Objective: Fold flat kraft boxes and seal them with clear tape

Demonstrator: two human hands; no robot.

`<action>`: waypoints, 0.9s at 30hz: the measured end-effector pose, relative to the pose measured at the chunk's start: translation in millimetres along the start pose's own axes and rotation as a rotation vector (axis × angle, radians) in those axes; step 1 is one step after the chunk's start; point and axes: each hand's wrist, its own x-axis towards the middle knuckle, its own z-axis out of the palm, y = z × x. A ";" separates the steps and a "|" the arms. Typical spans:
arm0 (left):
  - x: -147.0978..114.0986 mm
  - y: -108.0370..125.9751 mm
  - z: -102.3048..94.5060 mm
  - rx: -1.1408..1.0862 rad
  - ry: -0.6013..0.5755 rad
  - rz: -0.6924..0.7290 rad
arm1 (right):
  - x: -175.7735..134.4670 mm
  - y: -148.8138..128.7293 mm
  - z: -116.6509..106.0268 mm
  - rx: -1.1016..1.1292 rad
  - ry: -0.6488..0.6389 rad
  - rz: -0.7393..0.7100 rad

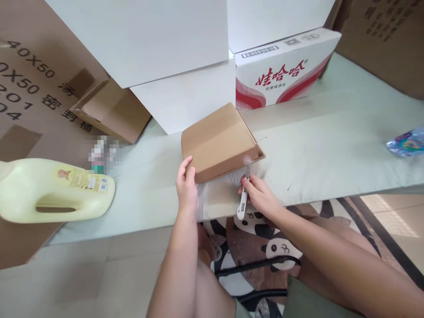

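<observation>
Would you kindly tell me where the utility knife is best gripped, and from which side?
I'd probably grip the utility knife by its white handle's rear end, coming from the person's side: that end juts out below the right hand towards them, while the blade end points at the cardboard box.

Upper limbs, viewed from above: both bare and converging forward. The left forearm [177, 260] rises steeply from the lower edge to the left wrist [188, 207], nearly in line with it; the left hand [187, 183] points forward, its thumb [191, 175] upright and bent fingers [183, 168] beside it. The right forearm [324, 251] slants inward from the lower right. The right hand [260, 192], back uppermost, is curled in a closed grip, apart from the left.
</observation>
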 end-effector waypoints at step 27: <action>7.1 -0.1 -23.3 -0.112 -0.197 0.320 | 43.4 -22.3 19.1 0.221 -0.017 -0.240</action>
